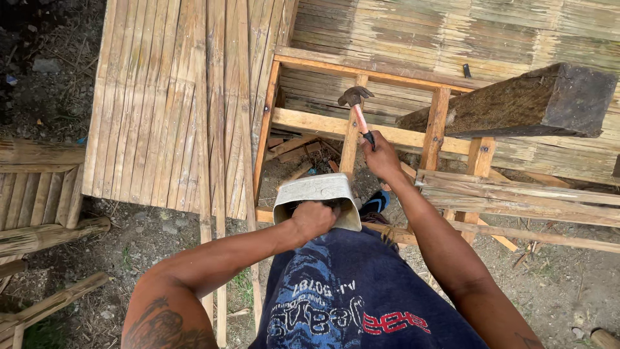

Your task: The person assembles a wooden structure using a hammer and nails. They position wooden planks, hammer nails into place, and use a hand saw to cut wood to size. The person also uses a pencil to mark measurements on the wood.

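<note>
Hands (381, 157) grip hammer (357, 110) | tub (316, 190), contents hidden | right foot mostly hidden

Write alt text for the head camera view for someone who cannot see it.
Seen from above, a right hand holds a claw hammer over a wooden frame, while the left hand grips a cut white plastic container. Split-bamboo panels and a dark timber beam lie around.

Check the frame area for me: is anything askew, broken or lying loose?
Yes. Short wood offcuts lie scattered on the dirt inside the wooden frame. A heavy dark beam rests slanted across the frame's right side. The hammer and cut plastic container look intact.
</note>
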